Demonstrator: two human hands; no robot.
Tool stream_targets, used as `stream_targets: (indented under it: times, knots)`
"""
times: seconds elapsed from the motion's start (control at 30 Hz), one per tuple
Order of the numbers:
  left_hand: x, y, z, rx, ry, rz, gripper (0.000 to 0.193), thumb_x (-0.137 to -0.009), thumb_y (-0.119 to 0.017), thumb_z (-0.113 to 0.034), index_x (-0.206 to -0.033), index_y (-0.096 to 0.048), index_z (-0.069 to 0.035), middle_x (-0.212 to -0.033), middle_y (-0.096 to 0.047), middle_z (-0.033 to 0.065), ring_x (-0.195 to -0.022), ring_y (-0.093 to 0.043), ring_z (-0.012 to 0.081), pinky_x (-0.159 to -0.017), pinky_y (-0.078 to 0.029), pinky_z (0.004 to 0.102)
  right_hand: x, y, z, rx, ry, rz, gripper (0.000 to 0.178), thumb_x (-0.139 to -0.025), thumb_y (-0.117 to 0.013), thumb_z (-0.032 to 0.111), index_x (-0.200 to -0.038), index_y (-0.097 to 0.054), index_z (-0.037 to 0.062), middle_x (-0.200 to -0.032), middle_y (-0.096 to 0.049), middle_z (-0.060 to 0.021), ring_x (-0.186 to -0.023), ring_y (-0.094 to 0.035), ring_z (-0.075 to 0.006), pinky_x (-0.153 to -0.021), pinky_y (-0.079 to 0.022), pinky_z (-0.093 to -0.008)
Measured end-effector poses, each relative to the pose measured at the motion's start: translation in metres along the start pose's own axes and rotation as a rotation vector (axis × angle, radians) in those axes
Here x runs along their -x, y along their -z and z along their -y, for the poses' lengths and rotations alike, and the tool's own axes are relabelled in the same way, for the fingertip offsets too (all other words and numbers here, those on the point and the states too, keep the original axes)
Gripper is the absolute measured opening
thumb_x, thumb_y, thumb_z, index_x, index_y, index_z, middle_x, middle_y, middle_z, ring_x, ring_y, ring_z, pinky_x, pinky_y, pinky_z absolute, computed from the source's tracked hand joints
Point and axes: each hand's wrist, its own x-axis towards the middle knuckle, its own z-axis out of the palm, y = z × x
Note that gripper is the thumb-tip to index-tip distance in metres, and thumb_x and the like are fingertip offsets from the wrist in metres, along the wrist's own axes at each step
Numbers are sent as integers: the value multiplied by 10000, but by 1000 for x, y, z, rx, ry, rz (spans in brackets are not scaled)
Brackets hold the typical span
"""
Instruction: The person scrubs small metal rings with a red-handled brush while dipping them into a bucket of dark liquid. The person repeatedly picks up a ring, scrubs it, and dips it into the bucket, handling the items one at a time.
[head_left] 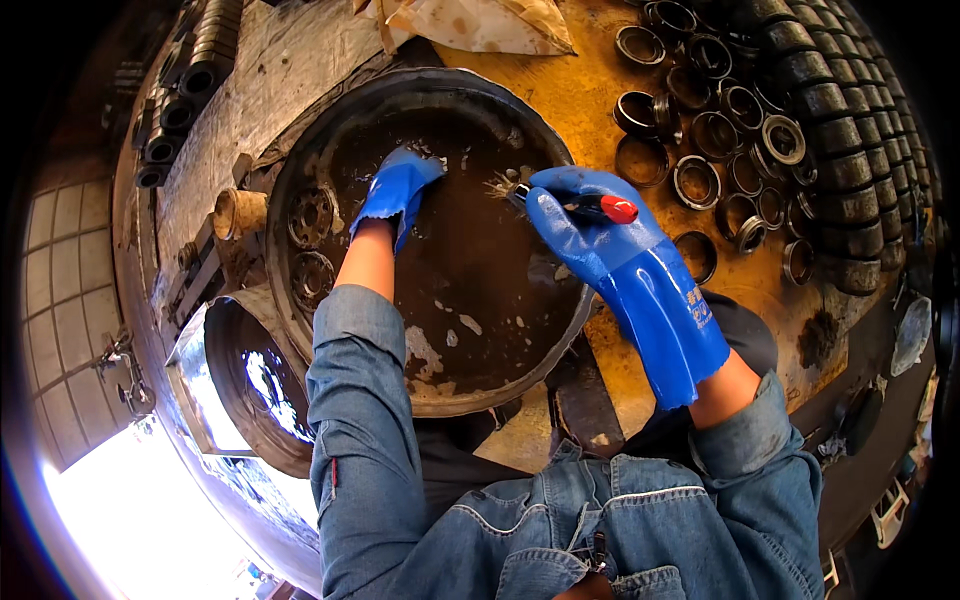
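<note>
A wide round basin (430, 402) with a dark rim stands before me, with murky dark brown liquid inside. My left hand (402, 185), in a blue rubber glove, dips into the liquid left of centre. Its fingertips are hidden there, so whether it holds anything does not show. Over the basin's right side, my right hand (590, 222) wears a long blue glove and closes around a brush (618, 208) with a black, red-ended handle. The brush's bristles point left over the liquid. Two round metal parts (312, 217) with holes lie at the basin's left inner side.
Many loose metal rings (697, 182) are spread over the yellowish work surface to the right. Beyond them stand rows of stacked metal cylinders (850, 175). More dark tubes (200, 78) lie at far left. A round metal container (222, 350) with liquid sits at lower left.
</note>
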Motion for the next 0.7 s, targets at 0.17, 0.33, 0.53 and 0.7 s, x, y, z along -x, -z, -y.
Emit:
stream_targets:
  times: [0.17,0.33,0.53,0.7]
  knots:
    - [-23,-31,-64,-282,-86,-87,625,-794,-742,-374,-1326,-656,-57,-1343,-657,226,-1257,-618,396,-1067,-504,430,-9,11,0,-138,-143,-13,284,-954,-745,185,-1187,-724,22,-1010,-747,-63,-959,-696,-138,-887,-559,-297]
    - [-18,-47,-76,-319,-169,-130,615,-819,-724,-404,-1347,-662,-94,-1361,-664,177,-1257,-624,383,-1063,-508,419,-13,22,-1,-215,-174,-83,283,-952,-740,195,-1175,-723,22,-1003,-745,-66,-950,-694,-145,-881,-557,-303]
    - [11,-42,-58,2,95,-29,442,-867,-691,-259,-1262,-707,-62,-1236,-711,231,-1105,-707,333,-958,-535,401,-1,29,2,-215,-179,-89,283,-948,-734,208,-1162,-722,22,-993,-743,-70,-939,-691,-154,-873,-555,-309]
    - [39,-44,-38,254,43,11,405,-857,-698,-251,-1191,-721,-25,-1176,-727,231,-1081,-714,349,-925,-542,395,2,34,3,-212,-182,-97,284,-945,-729,218,-1150,-720,22,-986,-741,-74,-930,-689,-160,-867,-553,-315]
